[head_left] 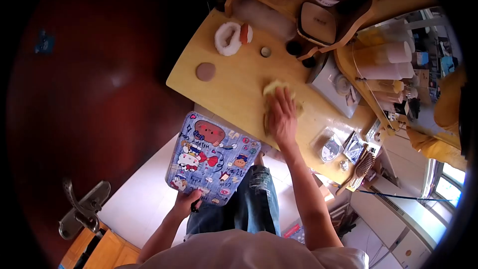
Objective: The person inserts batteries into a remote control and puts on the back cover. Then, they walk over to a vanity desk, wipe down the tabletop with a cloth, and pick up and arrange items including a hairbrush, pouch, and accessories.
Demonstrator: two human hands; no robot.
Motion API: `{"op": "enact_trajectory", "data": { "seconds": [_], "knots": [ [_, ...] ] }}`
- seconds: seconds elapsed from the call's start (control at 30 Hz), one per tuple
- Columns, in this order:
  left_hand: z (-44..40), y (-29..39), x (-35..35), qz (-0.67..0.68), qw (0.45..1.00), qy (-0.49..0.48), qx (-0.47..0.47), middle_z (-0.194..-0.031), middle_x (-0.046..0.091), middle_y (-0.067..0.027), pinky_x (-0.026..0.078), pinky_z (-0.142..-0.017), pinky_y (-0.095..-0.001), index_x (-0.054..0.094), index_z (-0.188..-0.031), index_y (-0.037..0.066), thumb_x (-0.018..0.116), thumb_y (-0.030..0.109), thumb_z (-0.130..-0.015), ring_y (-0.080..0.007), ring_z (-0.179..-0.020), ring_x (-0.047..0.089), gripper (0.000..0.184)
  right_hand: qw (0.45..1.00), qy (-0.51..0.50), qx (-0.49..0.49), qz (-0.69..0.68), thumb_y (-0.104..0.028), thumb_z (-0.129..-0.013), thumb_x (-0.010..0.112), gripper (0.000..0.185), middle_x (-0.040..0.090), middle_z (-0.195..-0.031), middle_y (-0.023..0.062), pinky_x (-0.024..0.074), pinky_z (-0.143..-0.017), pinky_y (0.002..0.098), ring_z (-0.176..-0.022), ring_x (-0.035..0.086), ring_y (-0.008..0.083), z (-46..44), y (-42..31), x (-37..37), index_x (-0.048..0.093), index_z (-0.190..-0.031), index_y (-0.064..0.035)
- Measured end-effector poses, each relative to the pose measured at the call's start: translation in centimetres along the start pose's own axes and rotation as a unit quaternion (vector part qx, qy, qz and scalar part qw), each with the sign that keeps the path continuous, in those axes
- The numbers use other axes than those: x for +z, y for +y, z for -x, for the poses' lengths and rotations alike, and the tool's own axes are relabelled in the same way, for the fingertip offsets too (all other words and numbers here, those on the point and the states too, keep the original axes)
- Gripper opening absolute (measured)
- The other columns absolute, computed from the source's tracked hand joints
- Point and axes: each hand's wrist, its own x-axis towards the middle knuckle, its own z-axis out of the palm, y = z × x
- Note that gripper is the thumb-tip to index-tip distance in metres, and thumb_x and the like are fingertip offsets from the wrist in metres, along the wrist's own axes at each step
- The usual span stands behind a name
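Note:
My left hand point(189, 202) grips the lower edge of a flat rectangular cartoon-print case point(211, 157), held above the floor in front of the table. It is denim blue, with kitten and bear drawings; how thick it is I cannot tell. A black band circles the wrist. My right hand point(283, 117) presses a crumpled yellow cloth point(275, 87) against the wooden tabletop point(224, 87), the fingers lying over it. Left of the cloth lies a round brownish pad point(205, 71). Farther back are a fluffy white headband point(229, 39) and a small round lid point(266, 52).
A shelf with jars and a dark-edged compact point(317, 22) stands at the back. Along the right lie a silver box point(338, 87), a clear container point(328, 147) and a hairbrush point(363, 169). A mirror point(413, 69) rises behind. A dark red door with a handle point(84, 206) is at left.

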Motion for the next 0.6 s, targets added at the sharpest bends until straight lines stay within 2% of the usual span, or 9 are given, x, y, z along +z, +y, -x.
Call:
{"op": "enact_trajectory", "data": {
  "seconds": [0.13, 0.17, 0.27, 0.33, 0.4, 0.43, 0.5, 0.57, 0.6],
  "knots": [
    [0.1, 0.7, -0.3, -0.009, 1.0, 0.004, 0.001, -0.096, 0.057, -0.0046, 0.036, -0.045, -0.0214, 0.04, -0.124, 0.011, 0.064, 0.021, -0.083, -0.0096, -0.055, 0.047, 0.049, 0.988, -0.047, 0.067, 0.13, -0.011, -0.075, 0.055, 0.036, 0.048, -0.127, 0.0118, 0.0355, -0.097, 0.0491, -0.115, 0.045, 0.0358, 2.2, -0.7, -3.7, 0.059, -0.111, -0.0119],
    [-0.1, 0.7, -0.6, -0.008, 1.0, 0.013, -0.001, -0.097, 0.056, -0.0041, 0.037, -0.045, -0.0204, 0.04, -0.124, 0.011, 0.066, 0.023, -0.081, -0.0093, -0.057, 0.048, 0.051, 0.992, 0.007, 0.031, 0.12, -0.013, -0.074, 0.058, 0.035, 0.052, -0.116, 0.0134, 0.0402, -0.091, 0.0447, -0.106, 0.048, 0.0346, 1.2, -0.4, -4.3, 0.059, -0.108, -0.0105],
    [-0.9, 0.0, -1.4, -0.008, 1.0, 0.024, 0.001, -0.099, 0.056, -0.0028, 0.037, -0.045, -0.0189, 0.039, -0.124, 0.012, 0.068, 0.023, -0.079, -0.0083, -0.06, 0.049, 0.054, 0.997, 0.067, 0.045, 0.019, -0.013, -0.074, 0.059, 0.031, 0.053, -0.106, 0.0151, 0.0431, -0.084, 0.0419, -0.1, 0.049, 0.0348, -6.0, -1.2, -4.1, 0.059, -0.104, -0.0069],
    [-1.0, -0.4, -2.0, 0.01, 1.0, 0.019, -0.019, -0.099, 0.055, -0.0012, 0.038, -0.045, -0.0184, 0.039, -0.124, 0.013, 0.07, 0.025, -0.077, -0.0071, -0.063, 0.05, 0.057, 0.994, 0.09, 0.061, -0.026, -0.013, -0.074, 0.06, 0.03, 0.052, -0.1, 0.0163, 0.0445, -0.08, 0.0404, -0.095, 0.05, 0.0345, -10.5, 0.1, -0.5, 0.058, -0.103, -0.004],
    [-1.3, -0.2, -1.3, 0.019, 1.0, 0.02, -0.006, -0.097, 0.055, -0.0007, 0.038, -0.044, -0.0186, 0.04, -0.124, 0.014, 0.07, 0.025, -0.077, -0.0067, -0.062, 0.05, 0.057, 0.997, 0.068, -0.001, 0.028, -0.012, -0.074, 0.061, 0.031, 0.053, -0.1, 0.0161, 0.046, -0.077, 0.0409, -0.094, 0.051, 0.0344, -13.2, 1.7, 2.6, 0.056, -0.104, -0.0034],
    [-1.3, -0.1, -0.7, 0.022, 0.999, 0.049, -0.002, -0.096, 0.055, -0.0015, 0.038, -0.044, -0.0197, 0.042, -0.122, 0.013, 0.071, 0.026, -0.076, -0.0071, -0.061, 0.049, 0.056, 0.998, 0.053, 0.006, 0.023, -0.012, -0.074, 0.061, 0.031, 0.053, -0.1, 0.0155, 0.0464, -0.077, 0.0407, -0.094, 0.052, 0.0336, -13.0, 1.8, 3.0, 0.056, -0.103, -0.0033],
    [-1.3, -0.5, -1.6, 0.011, 1.0, 0.027, -0.006, -0.097, 0.055, -0.0023, 0.037, -0.043, -0.0202, 0.042, -0.122, 0.012, 0.07, 0.027, -0.076, -0.0073, -0.062, 0.05, 0.055, 0.999, 0.022, 0.028, 0.019, -0.011, -0.074, 0.062, 0.03, 0.054, -0.098, 0.0144, 0.0473, -0.075, 0.0402, -0.094, 0.053, 0.032, -11.2, 1.9, 2.6, 0.055, -0.102, -0.0031],
    [-1.0, -0.4, -2.1, -0.021, 0.999, 0.03, -0.027, -0.096, 0.055, -0.0027, 0.036, -0.043, -0.0209, 0.043, -0.12, 0.011, 0.07, 0.029, -0.076, -0.0083, -0.062, 0.05, 0.055, 0.997, 0.043, 0.059, -0.011, -0.009, -0.074, 0.063, 0.028, 0.055, -0.097, 0.0136, 0.0484, -0.072, 0.0391, -0.092, 0.055, 0.0312, -7.1, 1.1, -1.4, 0.055, -0.1, -0.0032],
    [-1.0, -0.3, -1.8, -0.021, 0.999, 0.035, 0.005, -0.09, 0.055, -0.0016, 0.035, -0.045, -0.021, 0.044, -0.117, 0.011, 0.068, 0.028, -0.079, -0.0091, -0.059, 0.049, 0.048, 0.995, 0.054, 0.074, -0.024, -0.008, -0.073, 0.064, 0.027, 0.055, -0.097, 0.0132, 0.0489, -0.071, 0.0385, -0.09, 0.056, 0.0308, -4.8, 0.9, -3.5, 0.055, -0.099, -0.0032]
  ]
}}
